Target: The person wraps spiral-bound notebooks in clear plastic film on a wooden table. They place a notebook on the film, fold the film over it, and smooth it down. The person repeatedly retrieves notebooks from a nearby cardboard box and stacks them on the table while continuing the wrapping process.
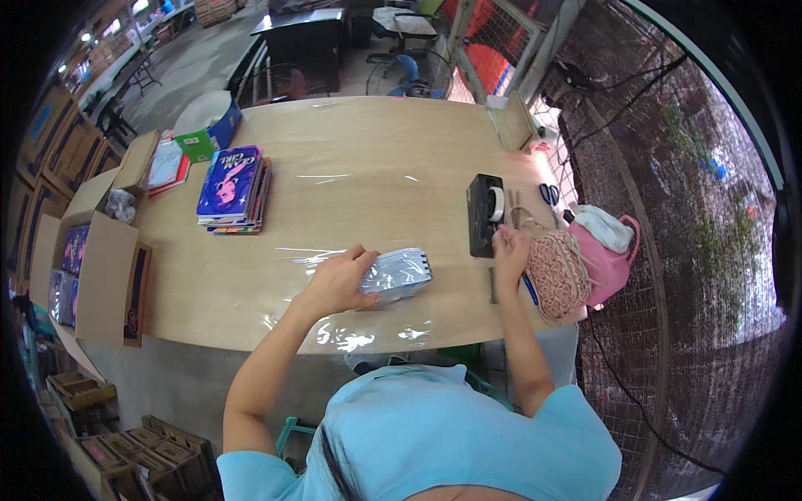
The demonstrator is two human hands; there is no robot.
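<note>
A stack of small spiral notebooks lies near the front edge of the table, covered in clear plastic film. My left hand is closed around its left end, thumb on the near side. Close to the near end of a black tape dispenser, my right hand has its thumb and fingertips pinched together; whatever lies between them is too small to make out. A white roll of tape sits in the dispenser. Beneath my left forearm, shiny clear plastic film spreads over the table.
Purple-covered notebooks are stacked at the far left. An open cardboard box with packed bundles stands at the left edge. Scissors, a woven pouch and a pink bag crowd the right side.
</note>
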